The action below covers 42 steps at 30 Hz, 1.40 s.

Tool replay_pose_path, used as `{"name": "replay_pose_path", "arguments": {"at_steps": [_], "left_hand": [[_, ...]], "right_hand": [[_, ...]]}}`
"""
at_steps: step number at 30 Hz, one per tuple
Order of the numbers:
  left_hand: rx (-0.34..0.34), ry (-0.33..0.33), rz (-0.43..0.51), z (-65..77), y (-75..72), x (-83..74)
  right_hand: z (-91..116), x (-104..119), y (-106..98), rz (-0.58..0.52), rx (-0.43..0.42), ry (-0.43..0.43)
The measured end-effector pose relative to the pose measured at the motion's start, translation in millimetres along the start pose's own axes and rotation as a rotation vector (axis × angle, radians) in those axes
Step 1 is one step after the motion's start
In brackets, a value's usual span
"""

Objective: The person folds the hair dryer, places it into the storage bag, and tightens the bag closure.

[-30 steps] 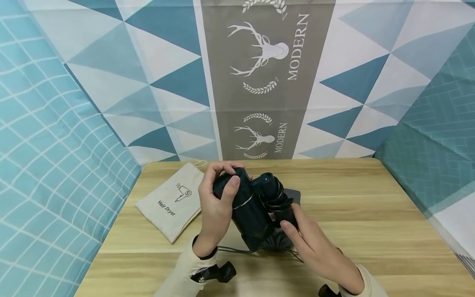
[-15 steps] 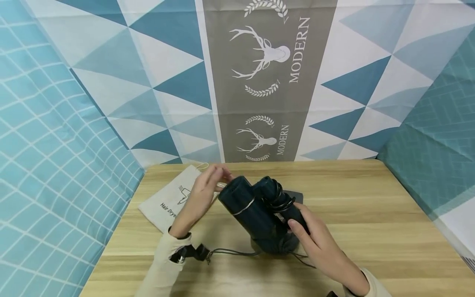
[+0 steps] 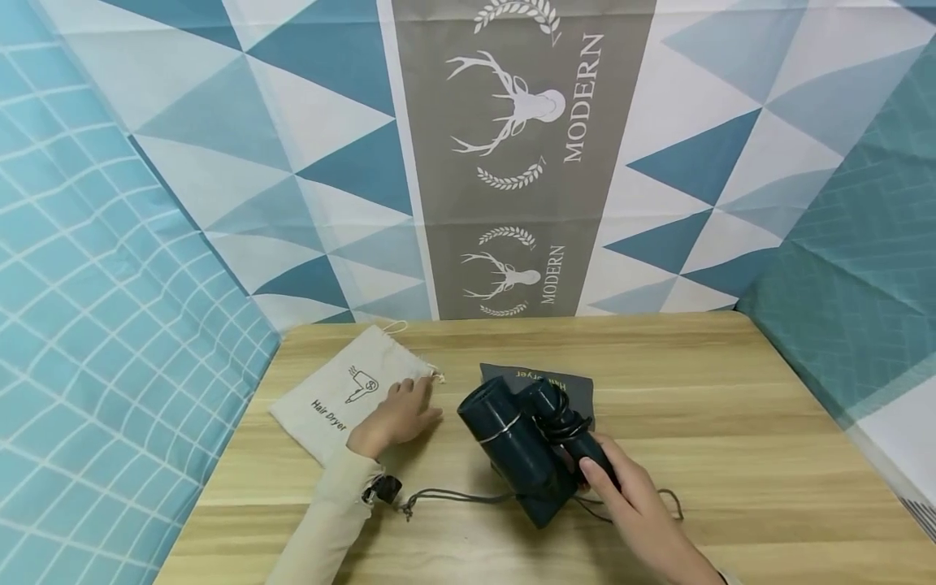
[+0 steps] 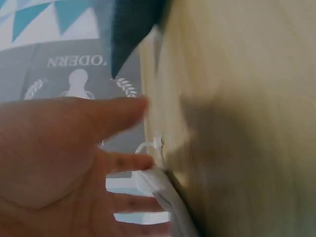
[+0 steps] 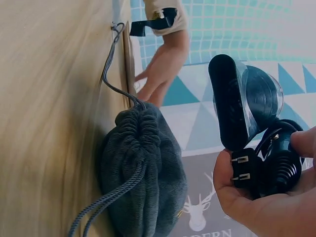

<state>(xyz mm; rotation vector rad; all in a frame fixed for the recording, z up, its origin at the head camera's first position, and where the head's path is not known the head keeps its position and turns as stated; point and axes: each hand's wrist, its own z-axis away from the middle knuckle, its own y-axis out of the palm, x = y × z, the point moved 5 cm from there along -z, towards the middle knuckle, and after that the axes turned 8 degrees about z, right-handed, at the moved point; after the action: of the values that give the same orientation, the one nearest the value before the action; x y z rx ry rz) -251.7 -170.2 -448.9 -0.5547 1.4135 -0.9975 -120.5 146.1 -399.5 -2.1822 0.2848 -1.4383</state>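
Note:
My right hand (image 3: 639, 500) grips the handle of a dark hair dryer (image 3: 515, 447), raised over the table. Its black cord is wound around the handle, and a two-pin plug (image 5: 245, 169) shows beside the fingers in the right wrist view. The flat nozzle (image 5: 228, 101) points toward that camera. My left hand (image 3: 398, 416) lies at the right edge of a cream cloth bag (image 3: 332, 386) printed "Hair Dryer". Straight fingers touch the bag's edge in the left wrist view. Under the dryer, a dark grey drawstring bag (image 5: 145, 182) with yellow lettering is partly hidden.
Grey drawstrings (image 3: 457, 496) of the dark bag trail left and right across the wooden table (image 3: 695, 382). A patterned cloth wall (image 3: 504, 162) stands behind the table, with blue-green cloths along both sides.
My left hand has let go of the dryer's barrel and moved left and down to the cream bag. The right hand has brought the dryer slightly down and right, uncovering more of the dark bag.

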Motion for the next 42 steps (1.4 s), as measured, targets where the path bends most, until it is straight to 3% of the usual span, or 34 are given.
{"name": "replay_pose_path", "arguments": {"at_steps": [6, 9, 12, 15, 19, 22, 24, 26, 31, 35, 39, 42], "left_hand": [[0.005, 0.027, 0.017, 8.3, -9.1, -9.6], [0.004, 0.021, -0.039, 9.3, -7.8, -11.9], [-0.038, -0.004, -0.093, 9.6, -1.5, -6.0], [-0.079, 0.004, -0.173, 8.2, 7.9, -3.1], [-0.065, 0.037, -0.253, 8.2, 13.7, -5.0], [-0.027, 0.053, -0.207, 8.1, 9.3, -8.6], [-0.036, 0.072, -0.158, 8.3, 2.3, -10.9], [-0.089, 0.111, -0.117, 8.8, -7.4, -13.8], [-0.308, 0.273, -0.016, 16.6, -36.9, -28.6], [-0.437, 0.397, 0.086, 27.3, -50.2, -47.0], [-0.46, 0.542, 0.097, 40.1, -50.1, -76.3], [-0.401, 0.652, 0.011, 48.1, -40.2, -96.4]], "right_hand": [[1, -8, 4, -0.096, -0.004, 0.033], [2, -12, 7, -0.16, 0.001, 0.052], [2, -16, 12, -0.204, 0.009, 0.081], [5, -19, 13, -0.229, 0.013, 0.105], [6, -22, 10, -0.23, -0.002, 0.133], [6, -24, 7, -0.232, -0.014, 0.154], [5, -26, 5, -0.239, -0.015, 0.167], [5, -28, 4, -0.24, -0.012, 0.179], [5, -33, 3, -0.231, -0.013, 0.234], [5, -35, 3, -0.235, -0.001, 0.267], [4, -34, 3, -0.248, 0.0, 0.268], [4, -34, 1, -0.249, -0.024, 0.275]]}}
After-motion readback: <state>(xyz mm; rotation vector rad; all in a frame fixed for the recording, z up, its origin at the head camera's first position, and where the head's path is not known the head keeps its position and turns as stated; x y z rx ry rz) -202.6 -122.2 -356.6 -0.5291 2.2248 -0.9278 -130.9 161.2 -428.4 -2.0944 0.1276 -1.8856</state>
